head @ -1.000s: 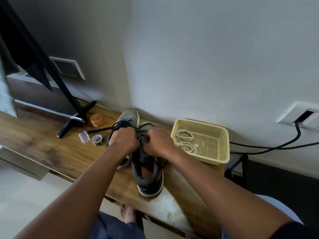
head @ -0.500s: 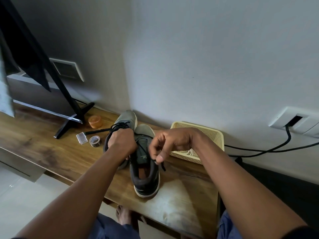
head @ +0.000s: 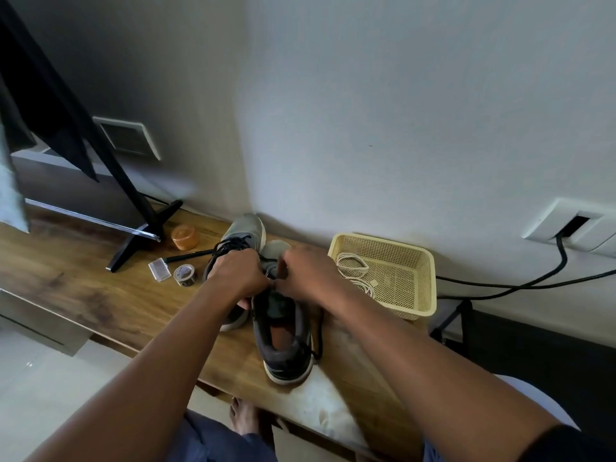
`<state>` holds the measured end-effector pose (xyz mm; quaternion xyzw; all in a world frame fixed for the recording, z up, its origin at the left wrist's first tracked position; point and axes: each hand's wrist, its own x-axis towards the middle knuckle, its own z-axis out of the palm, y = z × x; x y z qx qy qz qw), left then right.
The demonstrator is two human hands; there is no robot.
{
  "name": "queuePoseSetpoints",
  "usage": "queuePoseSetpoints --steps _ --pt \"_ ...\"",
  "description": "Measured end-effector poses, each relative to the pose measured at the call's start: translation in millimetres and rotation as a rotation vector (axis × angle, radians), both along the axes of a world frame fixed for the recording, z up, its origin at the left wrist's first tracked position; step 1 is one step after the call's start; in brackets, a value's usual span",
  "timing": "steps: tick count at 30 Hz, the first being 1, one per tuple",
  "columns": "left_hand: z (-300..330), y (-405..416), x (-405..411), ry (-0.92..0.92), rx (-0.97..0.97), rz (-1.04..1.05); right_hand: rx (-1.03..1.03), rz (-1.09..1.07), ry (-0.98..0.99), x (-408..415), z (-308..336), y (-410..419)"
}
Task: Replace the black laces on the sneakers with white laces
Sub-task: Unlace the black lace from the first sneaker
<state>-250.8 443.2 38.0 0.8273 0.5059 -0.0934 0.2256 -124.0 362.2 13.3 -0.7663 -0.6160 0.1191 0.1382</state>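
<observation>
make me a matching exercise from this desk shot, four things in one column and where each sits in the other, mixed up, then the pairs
Things
1. white laces
2. orange jar
3. tape roll
4. near sneaker

Places
A. by the foot of the black stand
B. heel at the desk's front edge
C. inside the yellow basket
D. next to the small clear box

Pairs: 1-C, 2-A, 3-D, 4-B

Both forearms are bare up to the left hand (head: pixel 235 275) and right hand (head: pixel 308 278). A dark sleeve edge shows at the right upper arm. Blue trousers cover the legs, and one foot (head: pixel 243 418) is bare.
</observation>
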Motion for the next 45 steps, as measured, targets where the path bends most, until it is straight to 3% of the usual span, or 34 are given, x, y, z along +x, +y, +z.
queuePoseSetpoints --steps 8,15,22,25,28,32,35,37,42,45 --pt "-2 0 -1 0.002 -0.006 0.019 0.204 -0.057 0.084 -14 -29 7" --pt "-9 5 -4 0.029 0.032 0.059 -0.192 -0.1 0.489 8 -1 20" --pt "-12 4 -4 0.033 0.096 0.088 -0.357 0.248 0.892 29 33 -11" --pt "-10 2 -4 0.053 0.139 0.055 -0.279 0.291 0.988 29 44 -14" --pt "-6 -2 -1 0.02 0.277 0.023 -0.115 0.125 1.077 33 47 -18" --pt "3 -3 -3 -0.309 0.258 0.035 0.047 -0.077 1.221 35 44 -27" --pt "18 -16 -6 -0.578 0.077 0.096 0.102 -0.149 1.242 33 45 -34" --pt "26 -27 -6 -0.653 -0.013 0.096 0.119 -0.153 1.24 30 49 -40" --pt "38 -55 0 -0.582 -0.268 -0.039 0.113 -0.133 1.176 26 61 -55" --pt "36 -72 0 -0.381 -0.308 -0.185 0.05 -0.207 0.856 27 60 -66"
